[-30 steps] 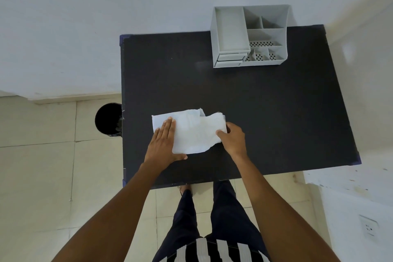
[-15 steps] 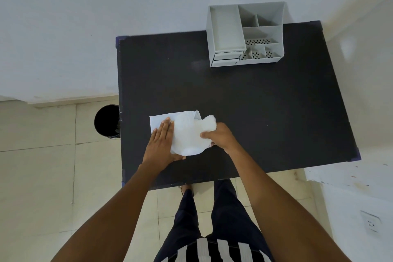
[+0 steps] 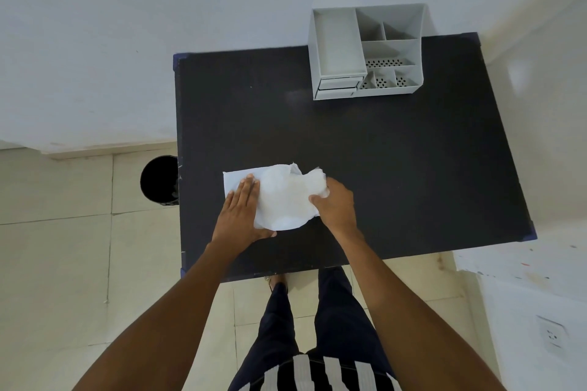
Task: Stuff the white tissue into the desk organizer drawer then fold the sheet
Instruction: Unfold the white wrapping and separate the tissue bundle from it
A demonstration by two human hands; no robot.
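Observation:
A crumpled white tissue (image 3: 282,197) lies on the black table (image 3: 397,168), near its front left. My left hand (image 3: 243,214) presses flat on the tissue's left part, fingers together. My right hand (image 3: 336,205) pinches the tissue's bunched right edge. The grey desk organizer (image 3: 367,51) stands at the table's far edge, with two small closed drawers (image 3: 337,87) on its front left. The tissue is the only sheet in view.
A black round bin (image 3: 160,179) stands on the tiled floor just left of the table. A white wall runs behind the table, and a white ledge with a wall socket (image 3: 551,335) is at the lower right.
My right hand has pushed the tissue's right edge leftward, bunching it up. It now sits slightly back to the right. My left hand has stayed pressed on the left part.

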